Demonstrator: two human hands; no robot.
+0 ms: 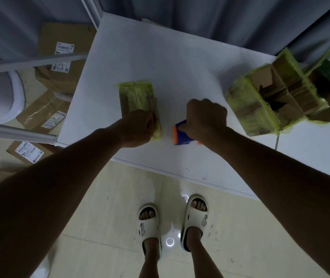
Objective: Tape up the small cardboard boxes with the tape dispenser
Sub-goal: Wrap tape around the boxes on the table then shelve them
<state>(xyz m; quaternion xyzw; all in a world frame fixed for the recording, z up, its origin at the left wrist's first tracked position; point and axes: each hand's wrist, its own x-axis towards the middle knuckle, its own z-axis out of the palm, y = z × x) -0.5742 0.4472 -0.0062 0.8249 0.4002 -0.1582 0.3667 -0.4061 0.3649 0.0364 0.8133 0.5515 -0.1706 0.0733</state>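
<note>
A small cardboard box (138, 97) wrapped in yellow-green tape lies on the white table (170, 57), left of centre. My left hand (138, 128) grips its near end, fingers closed on it. My right hand (205, 118) is closed around a blue and orange tape dispenser (181, 134), which sits just right of the box near the table's front edge. The hand hides most of the dispenser.
A pile of cardboard boxes (276, 99) bound in yellow-green tape fills the table's right side. Labelled cartons (59, 55) lie on the floor to the left, behind a metal bar (17, 133). My feet in white slippers (195, 219) stand on the tiled floor.
</note>
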